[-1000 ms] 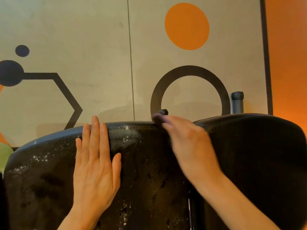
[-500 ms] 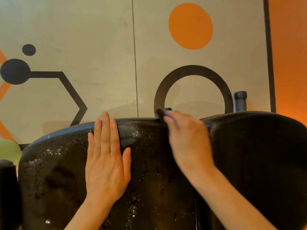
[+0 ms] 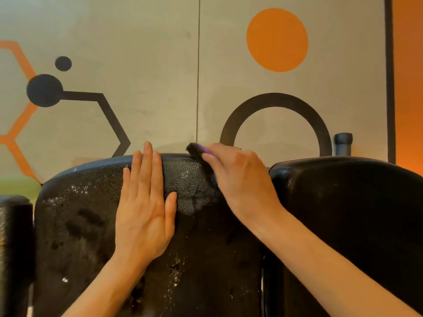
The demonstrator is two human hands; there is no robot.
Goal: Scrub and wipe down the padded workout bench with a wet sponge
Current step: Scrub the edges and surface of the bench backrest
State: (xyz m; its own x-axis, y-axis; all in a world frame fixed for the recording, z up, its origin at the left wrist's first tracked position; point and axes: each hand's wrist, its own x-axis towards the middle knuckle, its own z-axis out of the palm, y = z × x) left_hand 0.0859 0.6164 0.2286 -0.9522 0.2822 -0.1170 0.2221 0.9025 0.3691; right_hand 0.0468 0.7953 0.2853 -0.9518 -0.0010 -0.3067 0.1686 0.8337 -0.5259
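Foam-flecked black bench pad (image 3: 75, 225) before painted wall (image 3: 148, 65); hands: left hand (image 3: 144, 209) flat on it, right hand (image 3: 240, 181) gripping sponge (image 3: 195, 150).

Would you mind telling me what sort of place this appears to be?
Probably a gym: black padded bench pads, a black foam roller end, and a wall painted with bold orange and black shapes.

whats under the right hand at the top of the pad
A dark sponge with a purple side pokes out past the right hand, at the black pad top edge. The rest of the sponge and the pad beneath are covered by the hand.
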